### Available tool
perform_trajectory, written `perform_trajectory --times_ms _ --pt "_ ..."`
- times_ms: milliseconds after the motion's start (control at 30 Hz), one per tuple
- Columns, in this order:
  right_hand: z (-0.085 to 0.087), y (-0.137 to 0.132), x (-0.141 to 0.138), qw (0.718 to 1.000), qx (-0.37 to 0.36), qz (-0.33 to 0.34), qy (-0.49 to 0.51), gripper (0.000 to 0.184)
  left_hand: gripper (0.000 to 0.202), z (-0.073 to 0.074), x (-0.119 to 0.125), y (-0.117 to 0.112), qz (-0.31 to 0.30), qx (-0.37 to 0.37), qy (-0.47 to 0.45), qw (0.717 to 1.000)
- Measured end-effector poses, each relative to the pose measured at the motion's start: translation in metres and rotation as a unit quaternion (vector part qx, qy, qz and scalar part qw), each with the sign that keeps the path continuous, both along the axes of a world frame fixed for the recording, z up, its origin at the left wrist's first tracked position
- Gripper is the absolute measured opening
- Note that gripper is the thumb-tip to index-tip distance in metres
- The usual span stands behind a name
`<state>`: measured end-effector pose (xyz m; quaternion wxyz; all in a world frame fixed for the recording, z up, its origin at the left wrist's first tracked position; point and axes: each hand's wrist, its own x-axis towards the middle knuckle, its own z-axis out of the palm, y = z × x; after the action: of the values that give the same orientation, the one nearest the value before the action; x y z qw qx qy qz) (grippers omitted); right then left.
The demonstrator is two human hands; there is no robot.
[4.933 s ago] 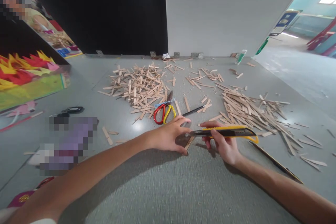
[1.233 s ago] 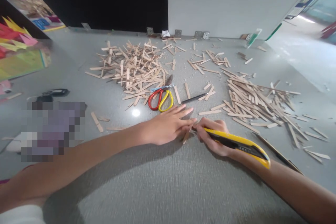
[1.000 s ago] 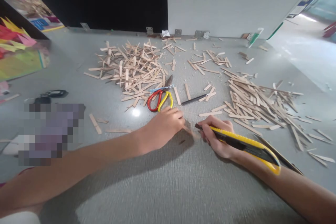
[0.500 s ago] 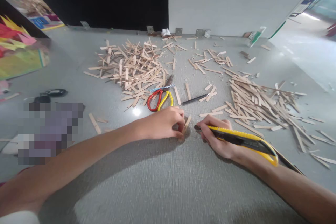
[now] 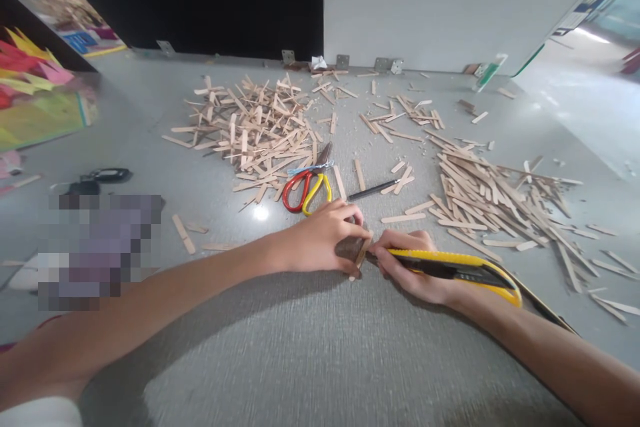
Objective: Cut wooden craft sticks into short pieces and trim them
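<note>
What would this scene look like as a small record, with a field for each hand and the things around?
Left hand: the left hand spans a small wooden stick between thumb and finger
Right hand: the right hand holds a yellow-and-black cutter
Cutter tip: close to the stick; contact hard to see
Beyond left hand: red-and-yellow-handled scissors and a dark pen-like tool
Sticks: a left pile and a right pile, with loose ones between
Surface: grey tabletop or floor
Back: black panel beside a pale panel
</note>
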<state>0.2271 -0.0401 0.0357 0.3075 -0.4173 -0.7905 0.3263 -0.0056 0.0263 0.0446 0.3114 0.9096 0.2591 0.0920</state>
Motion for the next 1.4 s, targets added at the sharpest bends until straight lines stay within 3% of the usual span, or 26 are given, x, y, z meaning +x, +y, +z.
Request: perform_trajectory --times_ms 300,867,1133,1400 --pt "-0.005 0.003 0.001 1.000 -0.009 0.017 -0.013 0.023 0.040 -0.002 -0.001 0.005 -0.009 -0.013 0.006 1.000" --pt "-0.013 0.001 0.002 0.999 -0.008 0.050 0.015 0.023 0.063 0.000 0.002 0.001 -0.001 0.017 0.058 0.998" --pt "-0.021 0.003 0.003 0.999 -0.008 0.051 0.016 0.024 0.063 0.000 0.005 -0.004 -0.005 0.040 0.097 0.994" --pt "-0.013 0.008 -0.003 0.997 0.018 0.070 0.015 0.026 0.064 0.007 0.010 -0.007 0.006 0.046 0.150 0.988"
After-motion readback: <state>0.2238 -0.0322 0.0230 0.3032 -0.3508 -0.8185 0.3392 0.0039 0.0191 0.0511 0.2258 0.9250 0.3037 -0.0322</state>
